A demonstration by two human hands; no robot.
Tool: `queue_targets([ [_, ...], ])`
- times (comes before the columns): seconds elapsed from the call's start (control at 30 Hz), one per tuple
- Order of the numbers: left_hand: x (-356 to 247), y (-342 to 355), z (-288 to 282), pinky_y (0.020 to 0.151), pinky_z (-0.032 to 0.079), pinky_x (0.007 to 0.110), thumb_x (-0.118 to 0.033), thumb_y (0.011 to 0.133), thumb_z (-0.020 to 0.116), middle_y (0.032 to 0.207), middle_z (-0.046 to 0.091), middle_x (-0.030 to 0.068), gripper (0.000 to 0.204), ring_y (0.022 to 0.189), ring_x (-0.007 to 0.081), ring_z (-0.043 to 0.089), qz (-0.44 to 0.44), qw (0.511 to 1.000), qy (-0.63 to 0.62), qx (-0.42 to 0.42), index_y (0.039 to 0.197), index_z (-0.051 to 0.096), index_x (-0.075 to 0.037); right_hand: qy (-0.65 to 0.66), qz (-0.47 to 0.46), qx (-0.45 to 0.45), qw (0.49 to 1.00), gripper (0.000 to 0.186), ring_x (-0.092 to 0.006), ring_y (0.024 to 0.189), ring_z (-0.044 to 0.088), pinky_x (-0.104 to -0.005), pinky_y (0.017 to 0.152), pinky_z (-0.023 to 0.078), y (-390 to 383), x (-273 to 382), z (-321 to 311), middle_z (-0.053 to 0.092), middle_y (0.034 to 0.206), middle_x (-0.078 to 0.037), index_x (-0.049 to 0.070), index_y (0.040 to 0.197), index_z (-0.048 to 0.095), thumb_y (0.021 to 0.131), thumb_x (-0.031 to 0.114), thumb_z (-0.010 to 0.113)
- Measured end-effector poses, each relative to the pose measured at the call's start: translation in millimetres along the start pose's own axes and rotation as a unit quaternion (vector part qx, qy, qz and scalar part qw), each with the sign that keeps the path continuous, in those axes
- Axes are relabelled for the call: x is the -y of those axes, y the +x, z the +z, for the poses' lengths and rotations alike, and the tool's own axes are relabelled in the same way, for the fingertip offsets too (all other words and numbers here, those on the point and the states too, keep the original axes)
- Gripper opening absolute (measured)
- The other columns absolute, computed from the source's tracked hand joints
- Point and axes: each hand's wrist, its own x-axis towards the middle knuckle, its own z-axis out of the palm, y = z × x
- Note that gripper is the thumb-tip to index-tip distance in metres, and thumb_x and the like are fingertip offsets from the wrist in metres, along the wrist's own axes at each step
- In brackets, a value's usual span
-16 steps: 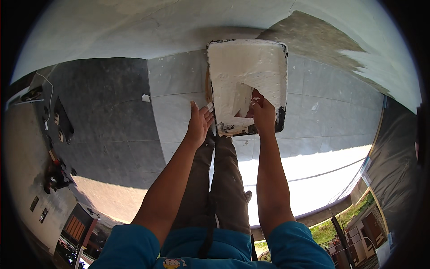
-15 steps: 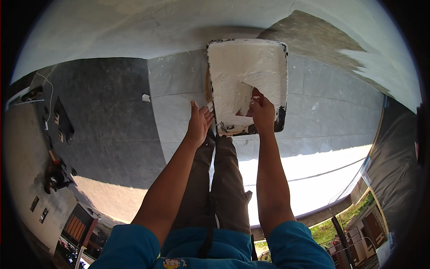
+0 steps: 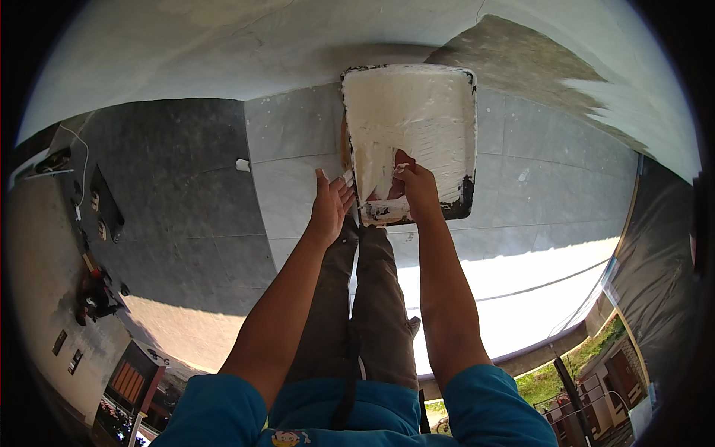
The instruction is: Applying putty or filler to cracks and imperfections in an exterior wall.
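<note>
Grey tiled floor (image 3: 298, 141) bears white-coated tray (image 3: 417, 112); pale wall (image 3: 223, 52) beyond.

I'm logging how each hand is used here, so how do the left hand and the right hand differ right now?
The left hand is open, fingers spread, beside the white tray's near left edge; the right hand reaches into the tray, fingers in the white paste. Whether the right hand grips anything is unclear. Both are bare and extended forward over the tiled floor.

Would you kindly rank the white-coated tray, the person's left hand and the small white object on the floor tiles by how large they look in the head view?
1. The white-coated tray, clearly the largest.
2. The left hand, though it is nearer the camera.
3. The small white object on the floor tiles, smallest.
</note>
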Motion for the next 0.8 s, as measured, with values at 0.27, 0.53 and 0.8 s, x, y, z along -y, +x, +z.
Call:
queue_targets([
  [0.27, 3, -8, 3, 0.121, 0.021, 0.040, -0.081, 0.093, 0.022, 0.157, 0.033, 0.0211, 0.110, 0.147, 0.0295, 0.032, 0.004, 1.000, -0.005, -0.021, 0.152, 0.018, 0.011, 0.122, -0.098, 0.028, 0.987, 0.024, -0.0153, 0.086, 0.066, -0.0298, 0.081, 0.053, -29, 18, -32, 0.070, 0.097, -0.008, -0.006, 0.111, 0.067, 0.089, 0.004, 0.062],
  [0.53, 9, -11, 2, 0.122, 0.019, 0.040, -0.081, 0.093, 0.023, 0.157, 0.032, 0.0220, 0.110, 0.147, 0.0297, 0.031, 0.005, 0.999, -0.018, -0.034, 0.153, 0.016, 0.011, 0.024, -0.176, 0.006, 0.984, 0.026, -0.0146, 0.095, 0.065, -0.0285, 0.088, 0.051, -26, 8, -44, 0.071, 0.104, -0.009, -0.005, 0.118, 0.065, 0.093, 0.003, 0.064],
  [0.8, 2, -11, 1, 0.122, 0.019, 0.039, -0.080, 0.094, 0.021, 0.157, 0.033, 0.0222, 0.107, 0.147, 0.0303, 0.031, 0.025, 0.998, -0.024, -0.048, 0.152, 0.023, 0.010, 0.133, -0.133, 0.021, 0.982, 0.024, -0.0154, 0.098, 0.063, -0.0306, 0.087, 0.049, -21, -12, -39, 0.069, 0.104, -0.008, -0.003, 0.116, 0.065, 0.094, 0.005, 0.064],
])
